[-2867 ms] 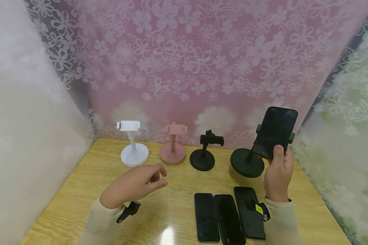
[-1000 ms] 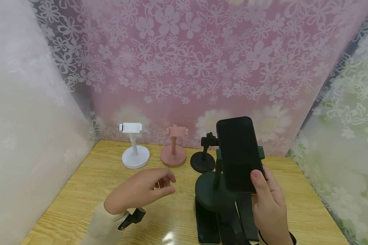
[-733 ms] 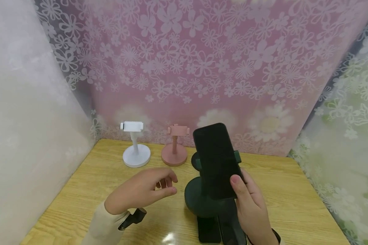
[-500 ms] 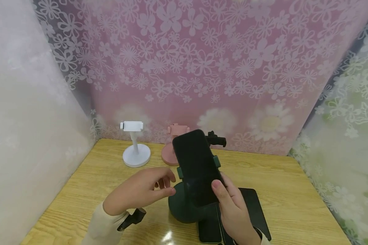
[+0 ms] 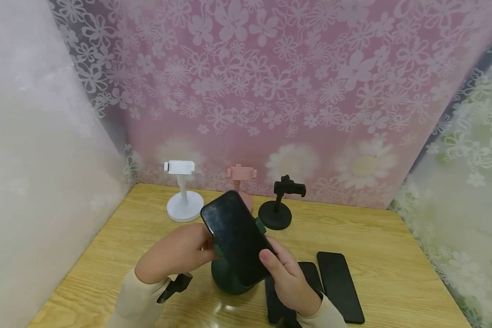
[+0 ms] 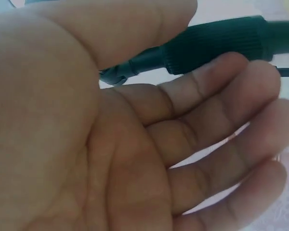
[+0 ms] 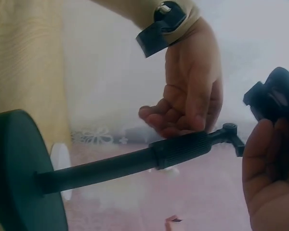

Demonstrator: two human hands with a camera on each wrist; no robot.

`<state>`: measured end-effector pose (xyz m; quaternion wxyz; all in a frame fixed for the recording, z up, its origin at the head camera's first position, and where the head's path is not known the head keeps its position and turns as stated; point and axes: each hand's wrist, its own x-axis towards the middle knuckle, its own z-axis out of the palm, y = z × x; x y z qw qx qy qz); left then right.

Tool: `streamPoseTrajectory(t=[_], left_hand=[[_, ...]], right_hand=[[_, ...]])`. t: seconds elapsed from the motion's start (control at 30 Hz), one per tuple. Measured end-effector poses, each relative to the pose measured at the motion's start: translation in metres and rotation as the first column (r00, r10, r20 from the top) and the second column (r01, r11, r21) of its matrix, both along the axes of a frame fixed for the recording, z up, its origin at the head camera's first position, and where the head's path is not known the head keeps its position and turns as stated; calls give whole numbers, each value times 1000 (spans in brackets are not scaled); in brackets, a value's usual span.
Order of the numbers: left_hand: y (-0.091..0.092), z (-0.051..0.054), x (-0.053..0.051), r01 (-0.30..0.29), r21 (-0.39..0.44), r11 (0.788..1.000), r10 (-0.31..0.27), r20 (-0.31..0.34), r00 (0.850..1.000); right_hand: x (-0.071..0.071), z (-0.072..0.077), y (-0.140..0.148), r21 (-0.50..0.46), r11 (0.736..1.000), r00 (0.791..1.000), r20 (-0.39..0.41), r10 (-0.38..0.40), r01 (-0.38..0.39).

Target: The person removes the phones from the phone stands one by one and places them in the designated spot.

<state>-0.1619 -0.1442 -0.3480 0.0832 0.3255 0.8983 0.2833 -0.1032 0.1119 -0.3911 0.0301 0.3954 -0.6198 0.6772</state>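
In the head view my right hand grips the lower end of a black smartphone, thumb on its screen. The phone sits tilted in the clamp of a dark green phone stand, whose round base hangs off the table below. My left hand is at the phone's left edge, fingertips partly hidden behind it. In the left wrist view its fingers are loosely bent beside the stand's ridged collar. The right wrist view shows the left hand at that collar, not wrapped around it; contact is unclear.
A white phone stand, a pink one and a black one stand along the back of the wooden table. Black phones lie at the front right. A floral curtain hangs behind.
My right hand has carried the phone and green stand from the right side leftward, over the lying phones, to my left hand. The phone now tilts further left. The left hand has barely moved.
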Motion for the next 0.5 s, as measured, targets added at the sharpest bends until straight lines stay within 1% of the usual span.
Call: streamPoseTrajectory(t=[0.07, 0.17, 0.27, 0.4, 0.5], left_hand=[[-2, 0, 0, -9, -2, 1000, 9, 2, 1000], [-4, -1, -1, -14, -5, 1000, 14, -3, 1000], [-7, -3, -2, -21, -20, 1000, 21, -6, 1000], [-9, -5, -3, -18, -22, 1000, 19, 62, 998], [-10, -7, -4, -13, -14, 1000, 15, 123, 992]], right_hand=[[-2, -4, -1, -9, 1000, 1000, 18, -6, 6], [-5, -9, -4, -30, 999, 997, 70, -11, 13], [-8, -14, -8, -67, 998, 994, 108, 10, -2], [-12, -22, -12, -95, 995, 995, 94, 32, -23], [-13, -28, -12, -88, 996, 994, 98, 38, -29]])
